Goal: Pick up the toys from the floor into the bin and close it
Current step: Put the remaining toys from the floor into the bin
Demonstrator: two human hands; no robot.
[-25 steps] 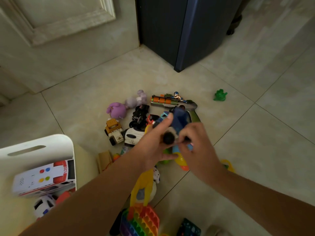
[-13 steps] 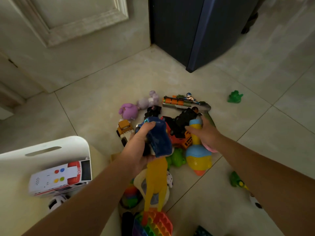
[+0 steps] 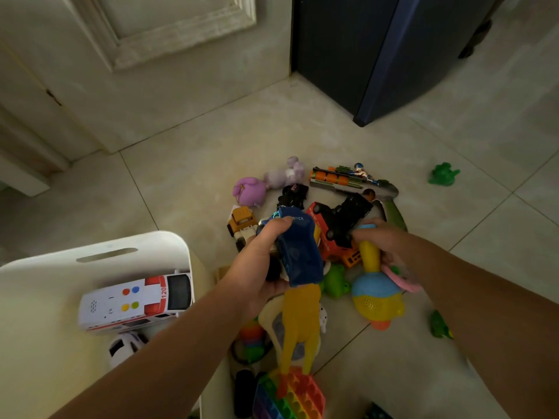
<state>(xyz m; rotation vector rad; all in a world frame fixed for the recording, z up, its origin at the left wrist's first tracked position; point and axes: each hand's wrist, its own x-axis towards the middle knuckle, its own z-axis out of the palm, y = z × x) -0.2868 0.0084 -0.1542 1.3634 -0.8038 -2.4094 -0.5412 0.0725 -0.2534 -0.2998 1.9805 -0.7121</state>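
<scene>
A pile of toys lies on the tiled floor. My left hand point(image 3: 261, 261) grips a blue toy truck point(image 3: 299, 252) above the pile. My right hand point(image 3: 384, 240) is closed around the yellow handle of a yellow-and-blue toy point(image 3: 376, 291), with a pink ring under its fingers. The white bin point(image 3: 127, 246) stands open at the lower left, holding a white-and-red ambulance point(image 3: 136, 300) and a small white car point(image 3: 124, 347). Between my hands lie a red truck point(image 3: 320, 219) and a black vehicle point(image 3: 348, 213).
Purple plush toys point(image 3: 251, 190), a yellow truck point(image 3: 242, 220), an orange-and-green toy gun point(image 3: 338, 178), a yellow giraffe point(image 3: 299, 322) and a rainbow pop toy point(image 3: 290, 397) lie around. Green frogs point(image 3: 443, 174) sit apart on the right. A dark cabinet point(image 3: 363, 49) and door stand behind.
My right hand let go of the blue truck and took hold of the yellow-and-blue toy's handle. My left hand kept the truck and turned it. The view shifted so the bin shows more.
</scene>
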